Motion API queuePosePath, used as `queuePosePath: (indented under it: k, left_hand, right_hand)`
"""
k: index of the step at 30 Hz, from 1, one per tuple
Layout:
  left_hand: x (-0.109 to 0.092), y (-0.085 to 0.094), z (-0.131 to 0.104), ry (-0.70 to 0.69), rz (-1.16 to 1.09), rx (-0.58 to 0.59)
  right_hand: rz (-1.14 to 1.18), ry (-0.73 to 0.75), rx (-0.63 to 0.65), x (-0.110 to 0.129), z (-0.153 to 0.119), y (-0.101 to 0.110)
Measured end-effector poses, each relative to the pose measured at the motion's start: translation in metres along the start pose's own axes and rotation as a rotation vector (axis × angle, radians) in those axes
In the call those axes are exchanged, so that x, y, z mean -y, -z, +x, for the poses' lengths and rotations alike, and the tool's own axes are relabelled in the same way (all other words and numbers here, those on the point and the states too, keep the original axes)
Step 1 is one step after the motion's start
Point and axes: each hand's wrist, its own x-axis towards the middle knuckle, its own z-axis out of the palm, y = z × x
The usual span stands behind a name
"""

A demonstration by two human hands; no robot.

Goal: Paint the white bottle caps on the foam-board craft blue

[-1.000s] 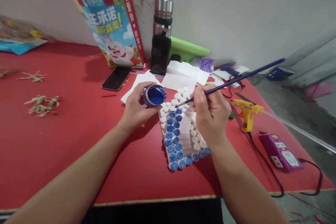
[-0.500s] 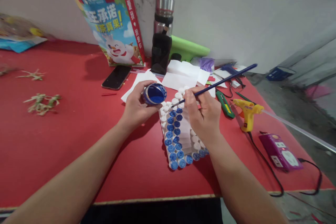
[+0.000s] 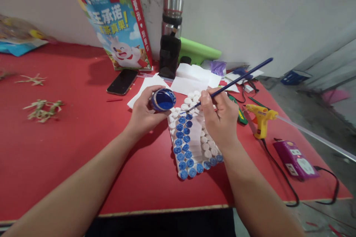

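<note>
My left hand [image 3: 144, 113] is wrapped round a small open jar of blue paint [image 3: 164, 100], tilted so its inside shows. In my right hand [image 3: 219, 116] is a dark blue paintbrush [image 3: 236, 80], pinched near its lower end. The brush tip touches or hovers just over a white roll near the top left of a board [image 3: 198, 150] covered with small round paper rolls. Rolls down the left side and along the bottom edge are blue; those at the top and right are white. My right hand hides part of the board.
Behind stand a black and silver bottle [image 3: 170, 40] and a printed bag [image 3: 119, 22], with a phone [image 3: 122, 82] and white paper [image 3: 191, 81] before them. A yellow glue gun [image 3: 261, 118], green cutter [image 3: 241, 115] and purple power box [image 3: 296, 159] lie right.
My right hand and the brush have moved slightly right, and a blue mark now shows on the white roll under the tip. My left hand still holds the jar in nearly the same place.
</note>
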Motion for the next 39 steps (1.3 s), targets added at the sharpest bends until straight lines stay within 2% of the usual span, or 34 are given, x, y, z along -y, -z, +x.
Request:
queuePosePath:
  k: [5, 11, 20, 26, 31, 36, 39]
  left_hand:
    - [0.000, 0.000, 0.000, -0.007, 0.008, 0.009]
    - [0.000, -0.001, 0.000, 0.006, 0.000, -0.005]
    - [-0.001, 0.000, 0.000, -0.010, 0.020, 0.004]
    - [0.000, -0.001, 0.000, -0.005, 0.024, 0.014]
    - [0.000, -0.001, 0.000, -0.001, 0.009, 0.007]
    - [-0.001, -0.001, 0.000, 0.008, 0.020, 0.006]
    - [-0.002, -0.001, 0.000, 0.008, 0.033, 0.011]
  right_hand:
    - [0.033, -0.016, -0.019, 0.005, -0.001, -0.001]
    - [0.106, -0.068, 0.090, 0.009, -0.004, -0.003]
    - [0.056, -0.020, 0.006, 0.007, 0.000, 0.000]
    - [0.096, -0.063, 0.079, 0.009, -0.004, -0.002]
    - [0.071, -0.042, 0.021, 0.007, -0.002, -0.001]
    - [0.083, -0.064, 0.087, 0.011, -0.004, -0.002]
    - [0.047, -0.050, 0.079, 0.012, -0.005, -0.002]
